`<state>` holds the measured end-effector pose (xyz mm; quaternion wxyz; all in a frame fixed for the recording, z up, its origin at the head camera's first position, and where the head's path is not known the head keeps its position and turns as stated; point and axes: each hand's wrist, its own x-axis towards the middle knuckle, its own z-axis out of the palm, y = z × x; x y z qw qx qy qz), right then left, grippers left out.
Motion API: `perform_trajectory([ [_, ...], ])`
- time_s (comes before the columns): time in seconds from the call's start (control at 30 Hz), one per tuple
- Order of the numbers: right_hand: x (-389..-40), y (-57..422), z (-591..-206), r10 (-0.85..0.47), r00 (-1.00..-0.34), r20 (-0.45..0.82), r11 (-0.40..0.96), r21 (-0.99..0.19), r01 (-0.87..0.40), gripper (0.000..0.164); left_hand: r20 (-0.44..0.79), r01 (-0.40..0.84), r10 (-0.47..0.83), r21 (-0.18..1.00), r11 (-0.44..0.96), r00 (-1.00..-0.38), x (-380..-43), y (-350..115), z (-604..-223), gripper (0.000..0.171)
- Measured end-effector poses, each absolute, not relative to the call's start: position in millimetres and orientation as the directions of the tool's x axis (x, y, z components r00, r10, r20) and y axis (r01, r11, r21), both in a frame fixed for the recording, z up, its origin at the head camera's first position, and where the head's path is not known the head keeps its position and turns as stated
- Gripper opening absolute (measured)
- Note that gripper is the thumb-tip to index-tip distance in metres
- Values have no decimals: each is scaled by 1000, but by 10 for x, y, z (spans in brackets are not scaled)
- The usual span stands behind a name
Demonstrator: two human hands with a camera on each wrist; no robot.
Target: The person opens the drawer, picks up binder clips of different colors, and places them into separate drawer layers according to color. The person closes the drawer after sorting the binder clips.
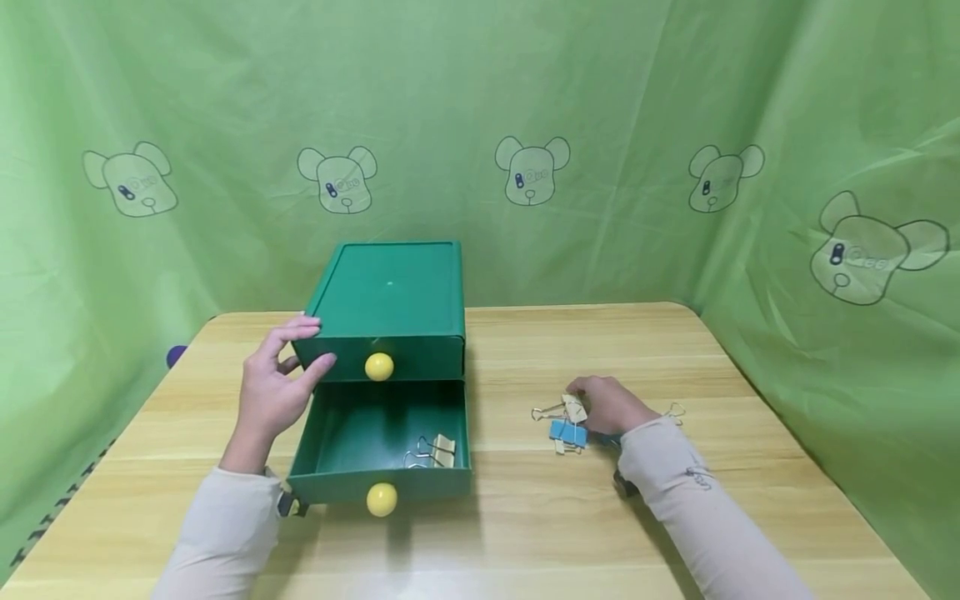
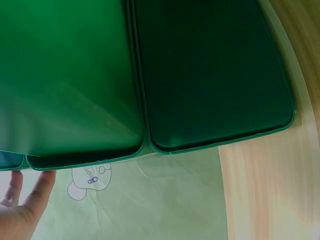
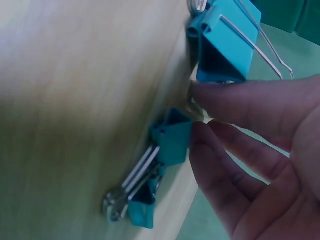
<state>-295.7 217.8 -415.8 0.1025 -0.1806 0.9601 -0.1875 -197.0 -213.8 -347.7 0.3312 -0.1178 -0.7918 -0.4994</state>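
Observation:
A green two-drawer box (image 1: 390, 287) with yellow knobs stands left of the middle of the table, its lower drawer (image 1: 315, 487) pulled out. My left hand (image 1: 273, 392) touches the box's front left corner, fingers at the upper edge and thumb across the front. Fairly straight fingers (image 2: 37, 197) show in the left wrist view. To the right, my right hand (image 1: 615, 406) pinches a cream binder clip (image 1: 573, 407) between thumb and fingertips, mostly hidden in the right wrist view. A blue binder clip (image 1: 567, 433) lies beside it; teal clips (image 3: 171, 140) lie below the fingers.
Inside the lower drawer, toward its front right, lies a cream binder clip (image 1: 444, 450) with silver wire handles near it. Another wire handle (image 1: 676, 411) shows beyond my right wrist. Green curtains (image 1: 585, 250) printed with bear heads surround the wooden table (image 1: 547, 533).

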Motion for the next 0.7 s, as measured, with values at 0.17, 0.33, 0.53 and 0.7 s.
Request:
perform_trajectory([
  [0.17,-2954,2187,-4156,-394,-915,-86,864,-374,-337,54,644,522,-143,713,467,-752,-1955,-2125,-3468,34],
  [0.33,-2940,2194,-4114,-341,-938,-56,863,-415,-289,60,636,508,-147,717,477,-758,-1939,-2119,-3467,33],
  [0.53,-2909,2200,-4043,-279,-958,-65,855,-472,-217,61,632,501,-146,716,486,-761,-1930,-2112,-3464,33],
  [0.7,-2895,2200,-3995,-269,-962,-51,844,-493,-209,62,629,496,-147,717,489,-763,-1926,-2107,-3463,33],
])
